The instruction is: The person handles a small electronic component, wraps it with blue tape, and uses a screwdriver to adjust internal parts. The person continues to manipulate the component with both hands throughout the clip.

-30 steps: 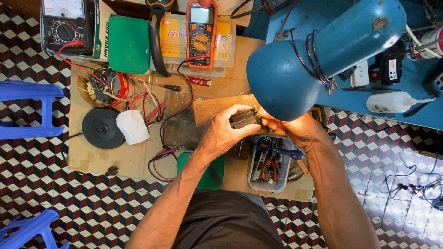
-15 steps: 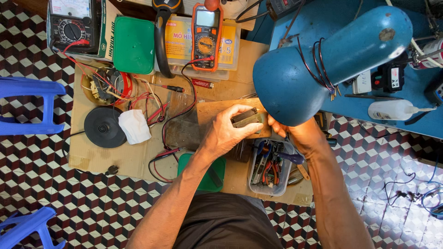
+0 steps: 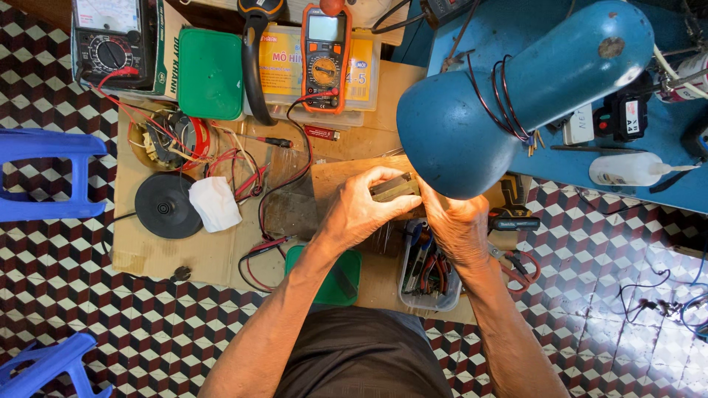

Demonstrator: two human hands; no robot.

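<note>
i look straight down at my two hands meeting over a low cardboard-topped counter (image 3: 221, 254) set on a checkered floor (image 3: 59, 295). my left hand (image 3: 361, 210) is curled closed around a small dark metal block (image 3: 394, 186), thumb and fingers gripping its near and top sides. my right hand (image 3: 457, 228) presses against the block's right end, fingers bent onto it, partly hidden under the big blue lamp shade (image 3: 509, 96) that hangs over the block and leaves little room above it.

taking the block as the landmark: just below and right of it sits a clear plastic tray (image 3: 428, 273) filled with pliers and small hand tools with red and blue handles. right of the tray, red-handled pliers (image 3: 516, 265) lie near the counter's edge. below and left of the block a green lid (image 3: 332, 276) lies flat on the counter's near edge. left of the block a white cloth (image 3: 214, 203) rests beside a black disc (image 3: 166, 205), with red and black test leads (image 3: 258, 177) looped between them. the bare cardboard below the disc is the widest open patch.

well above the block an orange multimeter (image 3: 324, 55) lies on a clear yellow-labelled box (image 3: 365, 70); left of that, a green-lidded box (image 3: 210, 74), then a black analog meter (image 3: 110, 40) at the far corner. far right of the block a blue bench (image 3: 664, 184) carries a white squeeze bottle (image 3: 627, 169). blue plastic stools (image 3: 44, 173) crowd the counter's left edge.
</note>
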